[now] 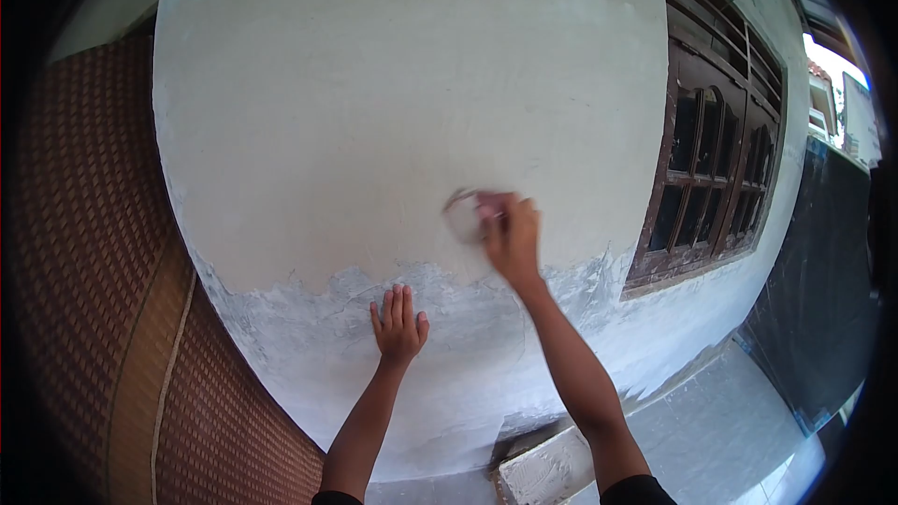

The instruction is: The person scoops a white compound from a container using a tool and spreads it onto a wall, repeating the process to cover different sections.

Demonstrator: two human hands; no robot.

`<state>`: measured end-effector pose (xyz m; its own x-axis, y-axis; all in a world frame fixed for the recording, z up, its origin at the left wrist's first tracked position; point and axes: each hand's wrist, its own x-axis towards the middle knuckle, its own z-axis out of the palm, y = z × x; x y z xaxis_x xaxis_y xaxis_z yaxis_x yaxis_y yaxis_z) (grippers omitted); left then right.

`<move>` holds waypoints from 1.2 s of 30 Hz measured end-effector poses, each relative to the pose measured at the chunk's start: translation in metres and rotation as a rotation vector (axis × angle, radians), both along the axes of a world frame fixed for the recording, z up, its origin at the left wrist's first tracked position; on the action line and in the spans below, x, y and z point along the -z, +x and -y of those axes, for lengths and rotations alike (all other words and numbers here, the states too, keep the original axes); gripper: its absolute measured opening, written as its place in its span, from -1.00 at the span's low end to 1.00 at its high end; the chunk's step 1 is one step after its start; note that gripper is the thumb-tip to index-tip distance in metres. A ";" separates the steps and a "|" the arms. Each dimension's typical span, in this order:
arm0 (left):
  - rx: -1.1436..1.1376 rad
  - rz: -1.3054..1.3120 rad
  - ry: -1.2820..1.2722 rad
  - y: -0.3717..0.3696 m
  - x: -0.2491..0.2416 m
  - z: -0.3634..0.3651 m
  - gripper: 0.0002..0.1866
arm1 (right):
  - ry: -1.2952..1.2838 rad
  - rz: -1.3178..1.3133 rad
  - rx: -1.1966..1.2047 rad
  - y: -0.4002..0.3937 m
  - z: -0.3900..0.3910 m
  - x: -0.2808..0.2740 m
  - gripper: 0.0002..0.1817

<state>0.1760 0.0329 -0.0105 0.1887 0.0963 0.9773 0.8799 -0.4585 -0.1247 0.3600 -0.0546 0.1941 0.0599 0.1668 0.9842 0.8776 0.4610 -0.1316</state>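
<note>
A plastered wall (pixel 374 112) fills the middle of the head view, cream above and patchy grey-white below. My left hand (pixel 399 323) lies flat against the grey-white band, fingers stretched upward and holding nothing. Higher and to the right, my right hand (pixel 513 234) is closed on a thin sheet of sandpaper (pixel 493 203) at the cream part of the wall. Motion blurs the sheet; its near side looks reddish-brown, and a pale, curved part sticks out to the left. My fingers hide some of it.
A brown wooden window (pixel 711 150) with shutters is set in the wall at right. Woven panelling (pixel 84 224) runs along the left. On the tiled floor (pixel 702 421) stands a plaster-smeared tray (pixel 547 469). A dark panel (pixel 809 290) leans at far right.
</note>
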 end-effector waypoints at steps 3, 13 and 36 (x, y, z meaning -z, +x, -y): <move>-0.011 -0.003 0.005 0.000 0.000 0.000 -0.43 | 0.076 -0.500 -0.053 0.053 0.006 -0.013 -0.79; -0.034 0.030 -0.013 0.002 0.000 0.001 -0.46 | -0.101 0.142 -0.252 -0.030 0.010 -0.006 -0.84; -0.017 0.001 0.016 0.001 0.001 -0.001 -0.44 | 0.184 -0.611 -0.074 0.032 0.012 -0.028 -0.77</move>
